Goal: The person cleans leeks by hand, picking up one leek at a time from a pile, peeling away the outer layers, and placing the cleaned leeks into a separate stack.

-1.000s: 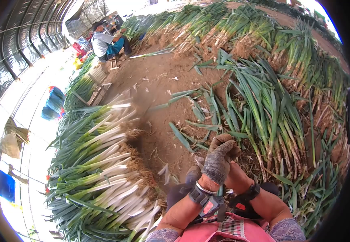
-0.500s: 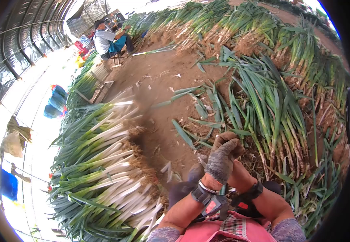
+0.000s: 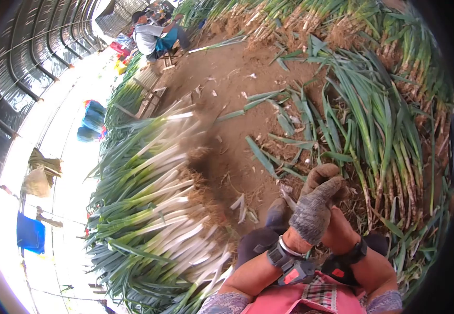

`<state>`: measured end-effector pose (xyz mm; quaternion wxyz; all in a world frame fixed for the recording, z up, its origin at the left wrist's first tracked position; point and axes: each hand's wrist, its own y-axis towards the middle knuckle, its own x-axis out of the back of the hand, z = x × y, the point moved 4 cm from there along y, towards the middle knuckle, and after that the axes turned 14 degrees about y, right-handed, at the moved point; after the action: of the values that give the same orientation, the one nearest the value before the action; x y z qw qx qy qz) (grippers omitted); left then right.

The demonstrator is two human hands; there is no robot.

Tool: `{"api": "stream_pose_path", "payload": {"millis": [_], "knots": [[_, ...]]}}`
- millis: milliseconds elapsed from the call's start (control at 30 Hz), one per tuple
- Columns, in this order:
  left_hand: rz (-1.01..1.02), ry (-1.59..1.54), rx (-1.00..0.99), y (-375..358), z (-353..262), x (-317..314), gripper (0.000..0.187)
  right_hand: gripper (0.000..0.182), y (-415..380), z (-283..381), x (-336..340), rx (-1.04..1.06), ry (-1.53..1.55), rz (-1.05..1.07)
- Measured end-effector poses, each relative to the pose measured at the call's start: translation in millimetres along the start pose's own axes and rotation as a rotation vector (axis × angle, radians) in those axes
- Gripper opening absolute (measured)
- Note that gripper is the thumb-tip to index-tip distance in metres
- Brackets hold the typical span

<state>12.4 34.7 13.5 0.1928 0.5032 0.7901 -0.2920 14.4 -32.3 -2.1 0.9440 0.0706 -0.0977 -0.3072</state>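
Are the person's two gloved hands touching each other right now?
Touching. In the head view the left hand lies pressed over the right hand, gloves overlapping with no gap between them, just above the dirt ground.

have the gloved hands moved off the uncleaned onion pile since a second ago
No. The left hand still clasps the right hand beside that pile; only the camera shifted.

A grey, dirt-stained work glove (image 3: 313,212) covers the left hand, its fingers pointing up and away. The bare right hand (image 3: 340,230) presses against it from the right. Just beyond lie unpeeled green onions (image 3: 389,141), muddy roots toward the person, leaves fanned outward on the soil
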Motion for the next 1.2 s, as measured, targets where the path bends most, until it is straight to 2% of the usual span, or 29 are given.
{"api": "stream_pose_path", "payload": {"millis": [167,200,233,300,367,433,467,500,533,567,600,633,667,733,800,833,900,933,1000,1033,1067,1100,1133,1167,1200], "knots": [[0.018,0.125,-0.106,1,-20,1,0.022,0.037,13,3,-13,-0.024,0.186,-0.106],[0.030,0.169,-0.090,-3,-21,2,0.021,0.038,3,-14,-14,-0.032,0.318,-0.077],[0.063,0.392,-0.201,-11,-21,13,0.019,0.039,-6,-31,-14,-0.044,0.451,-0.049],[0.076,0.510,-0.224,-24,-11,19,0.019,0.035,-2,-45,-10,0.109,0.321,0.063],[-0.095,0.380,-0.097,-27,-22,-2,0.018,0.023,-2,-36,-7,0.059,0.443,-0.052],[-0.333,0.287,-0.051,-28,-46,-4,0.018,0.022,9,-30,-13,-0.383,0.897,-0.180],[-0.157,0.175,-0.053,-20,-47,8,0.019,0.023,13,-42,-11,-0.538,0.896,-0.328],[0.015,0.068,-0.068,-9,-45,29,0.020,0.018,19,-35,15,-0.284,0.732,-0.405],[0.181,-0.034,-0.085,-6,-45,39,0.021,0.016,24,-26,44,-0.161,0.745,-0.447],[0.157,0.011,-0.105,-8,-49,40,0.019,0.013,28,-17,72,-0.035,0.753,-0.484],[0.138,0.001,-0.097,-11,-51,41,0.019,0.013,28,-11,102,-0.041,0.937,-0.493],[0.122,-0.006,-0.094,-11,-55,40,0.019,0.014,26,-8,134,0.022,0.929,-0.513],[0.105,-0.019,-0.080,-11,-54,42,0.019,0.016,17,-9,164,0.076,0.917,-0.540],[0.126,0.001,-0.105,-15,-53,48,0.021,0.018,-7,-25,209,0.077,0.566,-0.566],[0.139,0.018,-0.101,-22,-58,44,0.023,0.020,-38,-78,235,-0.286,0.181,-0.581],[0.011,0.024,-0.079,-23,-58,39,0.014,0.023,-56,-123,243,-0.243,-0.079,-0.526],[-0.106,-0.008,-0.031,-20,-55,59,0.015,0.030,-71,-200,248,-0.390,-0.103,-0.566],[-0.101,-0.003,-0.033,-18,-55,60,0.015,0.034,-76,-235,243,-0.588,0.143,-0.638],[-0.024,0.038,-0.092,-17,-55,52,0.016,0.043,-91,-315,238,-0.567,0.037,-0.586],[-0.119,0.100,-0.066,-20,-54,53,0.014,0.049,-100,-354,235,-0.555,-0.016,-0.562],[-0.173,0.094,-0.051,-19,-56,55,0.014,0.053,-89,-374,229,-0.552,-0.267,-0.500],[-0.227,0.087,-0.036,-18,-56,58,0.014,0.050,-78,-370,223,-0.465,-0.382,-0.507],[-0.210,0.007,0.035,-14,-56,59,0.014,0.054,-85,-426,227,-0.664,-0.421,-0.498],[-0.204,0.010,0.011,-10,-62,61,0.016,0.059,-87,-427,218,-0.936,-0.553,-0.403],[-0.200,-0.008,0.020,-7,-59,64,0.018,0.063,-81,-393,203,-1.102,-0.449,-0.437]]}}
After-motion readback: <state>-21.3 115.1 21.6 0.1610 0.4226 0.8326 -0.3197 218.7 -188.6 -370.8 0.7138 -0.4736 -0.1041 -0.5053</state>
